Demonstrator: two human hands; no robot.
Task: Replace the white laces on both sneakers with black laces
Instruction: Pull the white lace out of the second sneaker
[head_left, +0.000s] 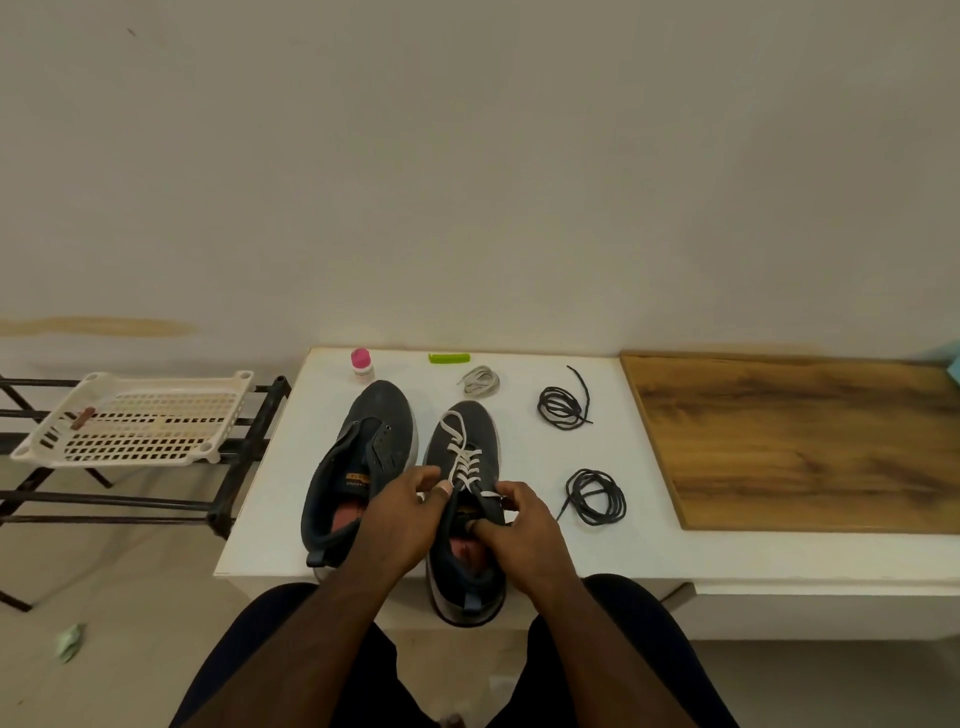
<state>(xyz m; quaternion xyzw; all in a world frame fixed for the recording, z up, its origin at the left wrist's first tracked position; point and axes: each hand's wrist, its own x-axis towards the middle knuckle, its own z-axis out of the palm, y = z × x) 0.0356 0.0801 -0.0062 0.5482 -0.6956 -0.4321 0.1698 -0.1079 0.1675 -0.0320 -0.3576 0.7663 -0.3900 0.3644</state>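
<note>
This looks like a plain room in a home. A bare off-white wall (467, 156) fills the upper half of the frame, stained near its base at left. Below it a low white table (649, 551) carries household odds: a pink-capped bottle (362, 362) and a green comb (449, 357). At left a black metal rack (244, 457) holds a cream plastic tray (135, 418); a wood-grain board (800, 441) lies at right.
</note>
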